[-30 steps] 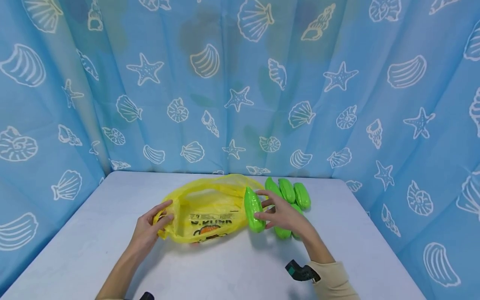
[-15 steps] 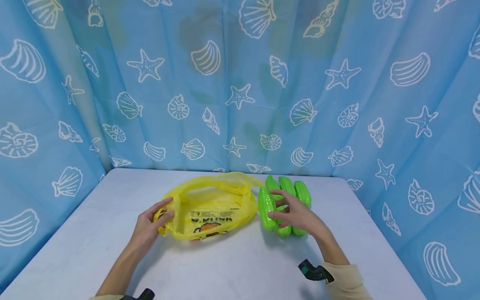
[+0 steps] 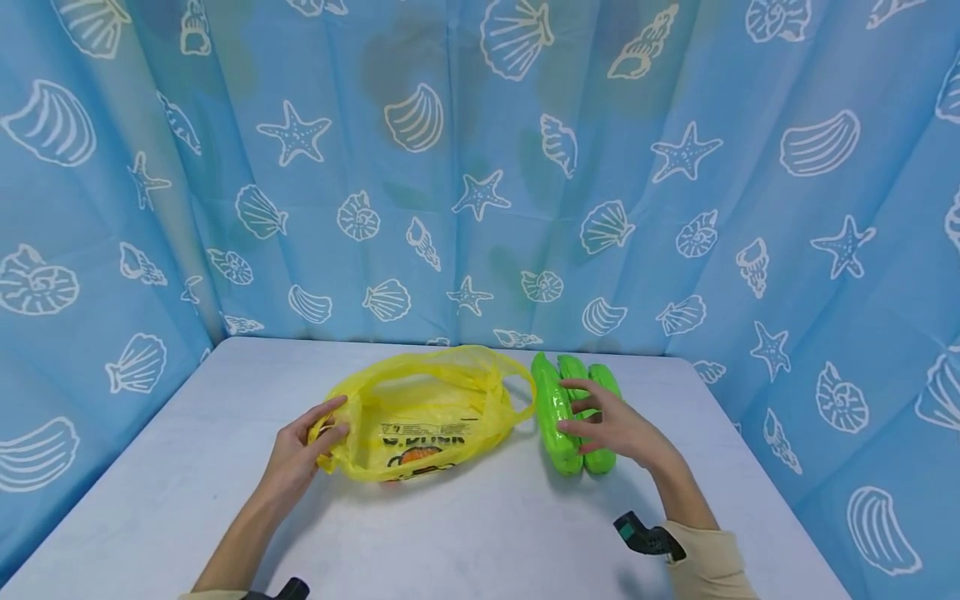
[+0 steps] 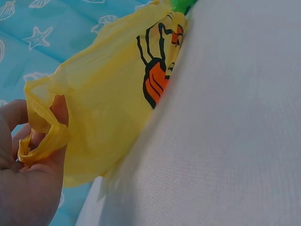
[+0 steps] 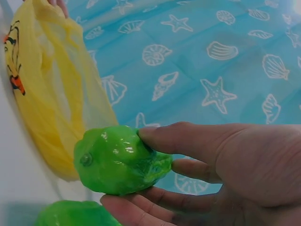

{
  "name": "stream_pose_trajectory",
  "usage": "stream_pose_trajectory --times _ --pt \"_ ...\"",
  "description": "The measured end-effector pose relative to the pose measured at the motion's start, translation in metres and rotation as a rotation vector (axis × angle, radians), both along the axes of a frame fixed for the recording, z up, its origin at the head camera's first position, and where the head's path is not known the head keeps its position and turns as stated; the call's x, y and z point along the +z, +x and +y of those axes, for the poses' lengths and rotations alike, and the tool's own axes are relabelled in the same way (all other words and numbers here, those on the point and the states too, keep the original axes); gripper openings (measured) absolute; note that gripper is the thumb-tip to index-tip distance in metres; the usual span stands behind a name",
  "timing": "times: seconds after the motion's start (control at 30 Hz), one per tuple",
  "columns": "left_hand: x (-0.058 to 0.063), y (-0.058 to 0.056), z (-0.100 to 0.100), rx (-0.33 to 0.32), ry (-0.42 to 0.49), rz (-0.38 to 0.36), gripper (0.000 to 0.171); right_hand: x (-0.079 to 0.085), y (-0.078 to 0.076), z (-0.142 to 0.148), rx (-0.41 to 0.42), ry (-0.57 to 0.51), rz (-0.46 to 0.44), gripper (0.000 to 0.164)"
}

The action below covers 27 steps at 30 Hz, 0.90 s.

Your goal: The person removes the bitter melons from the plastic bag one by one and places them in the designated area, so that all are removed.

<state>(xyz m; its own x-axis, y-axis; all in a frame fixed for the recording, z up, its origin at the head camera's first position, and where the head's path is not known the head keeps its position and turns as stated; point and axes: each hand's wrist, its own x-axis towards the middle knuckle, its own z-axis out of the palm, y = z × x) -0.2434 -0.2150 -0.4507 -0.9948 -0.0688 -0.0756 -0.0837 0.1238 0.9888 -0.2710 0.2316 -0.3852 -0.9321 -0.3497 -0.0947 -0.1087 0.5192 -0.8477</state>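
Note:
My left hand (image 3: 296, 450) pinches the edge of a yellow plastic carrier bag (image 3: 480, 425) with black lettering and an orange print, lying with its mouth spread wide. In the left wrist view the bag's loop (image 4: 44, 141) runs between thumb and fingers. At the bag's right, my right hand (image 3: 622, 425) holds a shiny green, lumpy, elongated piece (image 5: 113, 157), gourd-like in shape, between thumb and fingers. In the head view it lies over other green pieces (image 3: 606, 379) and partly covers them. Another green piece (image 5: 75, 214) sits just below it in the right wrist view.
A white table (image 3: 465, 542) carries the bag and the green pieces. Behind it and at both sides hangs a blue curtain (image 3: 525, 225) with white shell and starfish prints. The bag's right handle loop (image 3: 527, 400) reaches close to the green pieces.
My right hand has moved right with the green gourd-like piece, from the bag's right edge to over the other green pieces. My left hand keeps its place on the bag.

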Motion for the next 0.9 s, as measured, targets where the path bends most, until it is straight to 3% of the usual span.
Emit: stream_pose_trajectory --times 0.53,0.9 --pt "0.001 0.000 -0.003 -0.005 -0.015 0.006 0.059 0.004 -0.003 0.021 -0.013 0.040 0.012 0.076" --pt "0.000 0.000 -0.003 -0.010 0.023 0.008 0.059 0.002 -0.005 0.030 -0.007 0.053 0.000 0.078"
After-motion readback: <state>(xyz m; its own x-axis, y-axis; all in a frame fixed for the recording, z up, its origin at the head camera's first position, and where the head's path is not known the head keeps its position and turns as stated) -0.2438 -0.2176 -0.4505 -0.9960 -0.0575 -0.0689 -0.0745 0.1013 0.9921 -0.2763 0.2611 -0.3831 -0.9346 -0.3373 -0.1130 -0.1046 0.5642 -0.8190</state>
